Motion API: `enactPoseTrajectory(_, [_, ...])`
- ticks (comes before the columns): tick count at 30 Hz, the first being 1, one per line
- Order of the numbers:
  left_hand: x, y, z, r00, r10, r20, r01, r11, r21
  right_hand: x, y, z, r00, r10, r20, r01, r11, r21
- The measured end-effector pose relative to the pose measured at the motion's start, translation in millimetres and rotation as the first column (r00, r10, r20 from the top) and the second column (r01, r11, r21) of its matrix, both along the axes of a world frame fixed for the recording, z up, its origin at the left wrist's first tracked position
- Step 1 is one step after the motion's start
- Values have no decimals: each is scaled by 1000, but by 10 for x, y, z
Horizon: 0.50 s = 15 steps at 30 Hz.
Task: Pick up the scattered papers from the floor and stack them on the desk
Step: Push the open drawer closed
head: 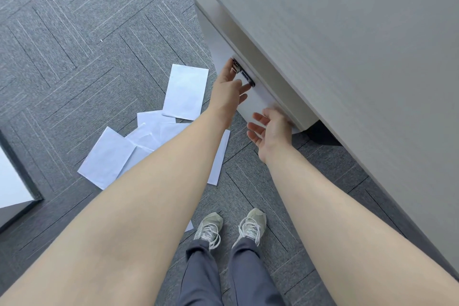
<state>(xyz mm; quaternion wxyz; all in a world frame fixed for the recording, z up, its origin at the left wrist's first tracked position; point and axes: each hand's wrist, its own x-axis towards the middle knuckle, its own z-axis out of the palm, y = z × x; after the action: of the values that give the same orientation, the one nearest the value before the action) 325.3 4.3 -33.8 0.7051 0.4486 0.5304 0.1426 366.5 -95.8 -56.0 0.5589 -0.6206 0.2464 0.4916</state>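
Note:
Several white papers lie scattered on the grey carpet: one sheet (185, 92) apart at the top, an overlapping pile (109, 156) below it, partly hidden by my left forearm. My left hand (229, 89) reaches out above the floor, fingers apart, in front of the white cabinet's dark handle (244, 74), holding nothing. My right hand (272, 131) hovers lower right of it, palm open and empty, by the cabinet's lower corner. The pale grey desk top (347, 45) fills the upper right.
A white drawer cabinet (250, 102) stands under the desk edge. A dark-framed white panel (15, 181) sits at the left edge. My feet in grey sneakers (231, 226) stand on the carpet (74, 32) near the desk. A small paper corner (190, 226) shows beside my left shoe.

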Motion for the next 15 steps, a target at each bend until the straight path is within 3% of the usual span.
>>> enactPoseTrajectory(15, [35, 58, -120, 999, -31, 9, 31, 999, 13, 50, 10, 28, 1000, 24, 16, -24, 1000, -3])
